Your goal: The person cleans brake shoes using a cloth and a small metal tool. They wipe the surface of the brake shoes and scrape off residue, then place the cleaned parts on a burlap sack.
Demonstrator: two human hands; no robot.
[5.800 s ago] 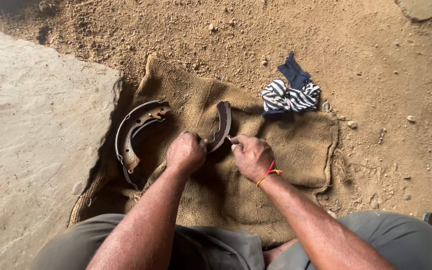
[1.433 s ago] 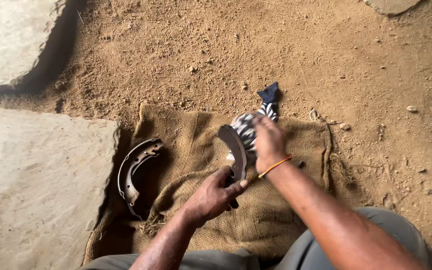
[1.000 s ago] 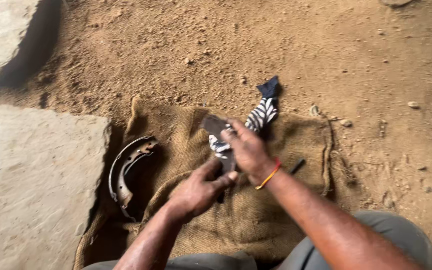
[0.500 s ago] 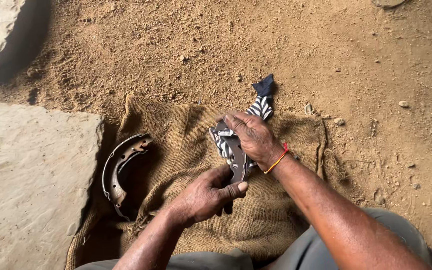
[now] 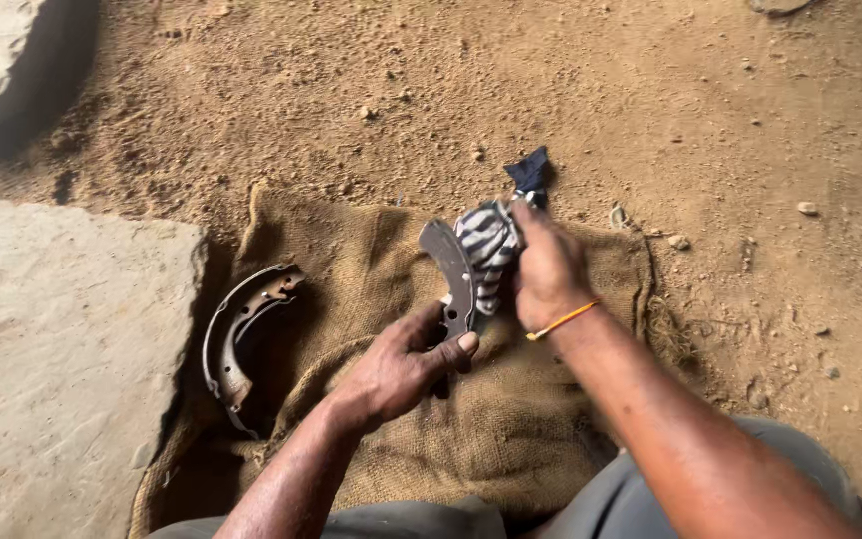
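While our left hand [image 5: 396, 367] clamps the lower end of the brake shoe [image 5: 454, 277] to stand it steady above the burlap sack [image 5: 351, 269], our right hand [image 5: 549, 271] presses a bunched striped rag [image 5: 486, 248] against its upper curve. Left of that sack's middle, a second brake shoe [image 5: 236, 329] lies untouched.

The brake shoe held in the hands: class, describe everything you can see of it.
The brake shoe is a curved, crescent-shaped piece of dull grey-brown metal, worn and dirty. It stands roughly upright above the burlap sack. The left hand grips its lower end, thumb across the front. The right hand presses a striped rag against its right side. A second shoe lies apart, to the left.
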